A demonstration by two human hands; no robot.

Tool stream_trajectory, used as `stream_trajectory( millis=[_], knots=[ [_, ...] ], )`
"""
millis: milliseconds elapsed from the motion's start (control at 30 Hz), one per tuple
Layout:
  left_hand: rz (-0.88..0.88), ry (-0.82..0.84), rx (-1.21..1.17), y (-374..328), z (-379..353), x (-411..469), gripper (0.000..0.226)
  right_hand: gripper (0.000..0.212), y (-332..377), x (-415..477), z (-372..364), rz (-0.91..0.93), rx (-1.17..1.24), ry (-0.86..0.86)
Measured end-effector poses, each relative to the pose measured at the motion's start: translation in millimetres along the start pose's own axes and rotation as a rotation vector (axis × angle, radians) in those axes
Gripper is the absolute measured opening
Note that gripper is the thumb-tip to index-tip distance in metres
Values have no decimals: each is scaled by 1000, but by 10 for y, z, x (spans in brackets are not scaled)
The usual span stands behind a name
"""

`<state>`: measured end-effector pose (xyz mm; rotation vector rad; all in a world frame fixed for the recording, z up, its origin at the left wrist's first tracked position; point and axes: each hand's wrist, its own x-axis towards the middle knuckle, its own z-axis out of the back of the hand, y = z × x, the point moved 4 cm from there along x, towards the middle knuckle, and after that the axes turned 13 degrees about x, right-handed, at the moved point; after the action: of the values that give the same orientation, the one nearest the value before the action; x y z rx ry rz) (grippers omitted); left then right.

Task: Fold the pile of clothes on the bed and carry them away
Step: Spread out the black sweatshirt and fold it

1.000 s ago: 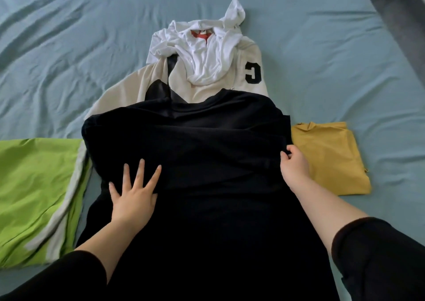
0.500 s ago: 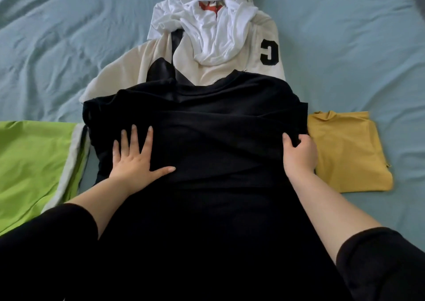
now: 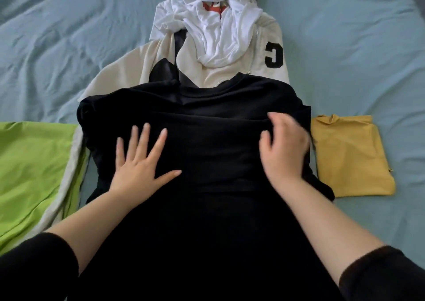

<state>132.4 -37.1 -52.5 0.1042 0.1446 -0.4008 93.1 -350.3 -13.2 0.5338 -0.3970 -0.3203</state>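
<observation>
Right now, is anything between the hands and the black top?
No. The left hand lies flat on the black top, and the right hand, blurred, is over its right side with nothing in between. The yellow shirt lies off to the side.

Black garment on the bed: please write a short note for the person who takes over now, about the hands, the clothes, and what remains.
Left hand: open, flat on the black garment.
Right hand: blurred, curled over the garment's right side; grip unclear.
Done: yellow top lies folded on the right.
Left: finish the black garment; the cream jacket and white shirt behind it are unfolded. The green garment lies flat on the left. Then carry all away.
</observation>
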Motion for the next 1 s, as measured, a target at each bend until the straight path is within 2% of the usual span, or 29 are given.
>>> stream_trajectory(
  millis=[100, 133, 167, 233, 300, 433, 533, 567, 633, 700, 733, 833, 900, 933, 1000],
  knots=[
    [-163, -149, 113, -384, 33, 96, 74, 52, 457, -407, -523, 486, -161, 413],
    [-195, -134, 173, -325, -12, 149, 71, 56, 348, -435, -618, 549, -255, 525],
    [-179, -92, 212, -147, -85, 192, 70, 59, 146, -381, -648, 514, -327, 601],
    [-61, -11, 192, 364, -268, 221, 71, 62, -332, -237, -619, 360, -378, 607],
    [6, 37, 147, 683, -395, 230, 73, 64, -602, -184, -627, 297, -418, 601],
    [-2, 100, 184, 627, -393, 255, 72, 64, -499, -240, -660, 242, -453, 617],
    [91, -22, 162, 356, -213, 39, 74, 69, -224, -479, -586, 140, -288, 548],
    [56, -73, 148, 196, -211, -126, 76, 69, -90, -682, -582, 177, -241, 555],
    [-161, -87, 160, -155, -355, -552, 76, 66, 85, -1199, -590, 352, -210, 614],
    [-369, -15, 237, -210, -610, -860, 72, 64, -33, -1521, -576, 443, -244, 739],
    [-386, 10, 253, -144, -696, -904, 70, 63, -123, -1564, -564, 445, -256, 758],
    [-320, 15, 286, -90, -715, -865, 69, 63, -141, -1506, -556, 395, -318, 719],
    [-164, 73, 223, -164, -621, -988, 70, 67, -37, -1650, -486, 261, -268, 656],
    [-93, 90, 167, -223, -614, -1158, 72, 70, 17, -1852, -428, 254, -228, 657],
    [-128, 162, 99, -437, -677, -1736, 82, 75, 74, -2486, -297, 502, -221, 776]
  ],
)
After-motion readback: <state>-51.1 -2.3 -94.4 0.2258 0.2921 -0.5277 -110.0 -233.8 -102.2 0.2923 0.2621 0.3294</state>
